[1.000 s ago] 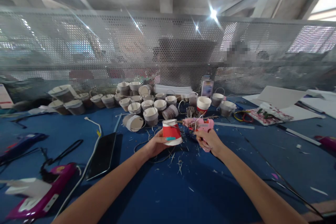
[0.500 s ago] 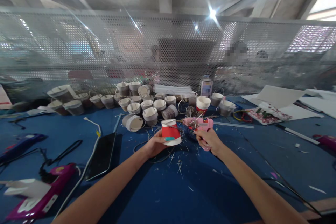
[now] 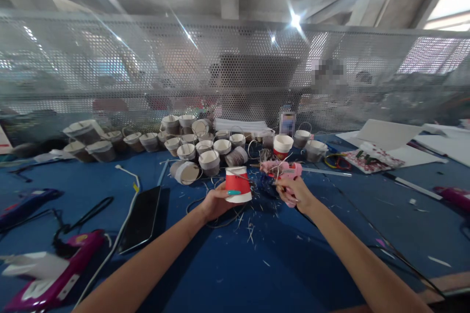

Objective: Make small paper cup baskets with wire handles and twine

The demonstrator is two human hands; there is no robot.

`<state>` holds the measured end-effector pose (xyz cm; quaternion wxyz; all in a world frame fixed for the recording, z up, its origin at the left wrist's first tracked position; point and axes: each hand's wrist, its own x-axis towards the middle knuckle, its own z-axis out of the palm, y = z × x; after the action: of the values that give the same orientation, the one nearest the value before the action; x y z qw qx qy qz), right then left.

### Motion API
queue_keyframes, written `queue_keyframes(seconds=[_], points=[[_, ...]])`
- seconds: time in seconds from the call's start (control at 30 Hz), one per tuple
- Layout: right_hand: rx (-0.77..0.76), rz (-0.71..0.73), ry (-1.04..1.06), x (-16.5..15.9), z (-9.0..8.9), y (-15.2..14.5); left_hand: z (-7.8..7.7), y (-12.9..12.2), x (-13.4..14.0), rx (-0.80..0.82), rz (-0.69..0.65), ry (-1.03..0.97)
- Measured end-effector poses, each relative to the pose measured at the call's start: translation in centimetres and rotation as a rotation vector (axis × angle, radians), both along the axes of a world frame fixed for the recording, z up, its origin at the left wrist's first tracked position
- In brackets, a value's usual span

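My left hand [image 3: 216, 201] is closed around a red and white paper cup [image 3: 238, 185], which is held upside down and slightly tilted. A grey cord lies against the upper part of the cup. To its right, my right hand [image 3: 295, 191] grips a pink glue gun [image 3: 282, 169] by the handle, with its nozzle pointing left toward the cup but apart from it. A clear glue stick [image 3: 326, 172] sticks out of the gun's back. Strands of twine cling around the gun's front. Behind stands a stack of red and white cups [image 3: 283, 144].
Several cord-wrapped cups with handles [image 3: 210, 162] crowd the back of the blue table [image 3: 227, 274]. A phone [image 3: 141, 220], a white cable [image 3: 128, 212] and a purple power strip [image 3: 60, 274] lie on the left. White sheets [image 3: 389, 134] and a patterned packet [image 3: 374, 157] lie back right.
My right hand and the glue gun have moved slightly right, away from the cup. My left hand still holds the cup in nearly the same place, now a little more upright.
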<state>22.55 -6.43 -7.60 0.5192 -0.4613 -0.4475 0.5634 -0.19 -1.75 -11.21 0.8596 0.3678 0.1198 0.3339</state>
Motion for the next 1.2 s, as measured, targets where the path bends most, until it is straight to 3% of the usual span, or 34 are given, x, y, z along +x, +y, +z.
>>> queue_keyframes(seconds=[0.17, 1.0, 1.1, 1.2], points=[[0.009, 0.095, -0.040, -0.1, -0.4, -0.2, 0.1, 0.0, -0.1, -0.002, -0.039, -0.041], [-0.024, 0.054, -0.035, -0.8, -0.4, -0.2, -0.8, 0.4, -0.5, -0.008, -0.081, -0.028], [-0.021, 0.058, -0.103, -0.3, -0.5, 0.0, -0.7, 0.4, -0.4, -0.007, -0.069, -0.028], [-0.005, 0.003, -0.350, 1.3, 0.0, 0.6, -0.5, 0.3, -0.4, -0.008, -0.016, -0.016]])
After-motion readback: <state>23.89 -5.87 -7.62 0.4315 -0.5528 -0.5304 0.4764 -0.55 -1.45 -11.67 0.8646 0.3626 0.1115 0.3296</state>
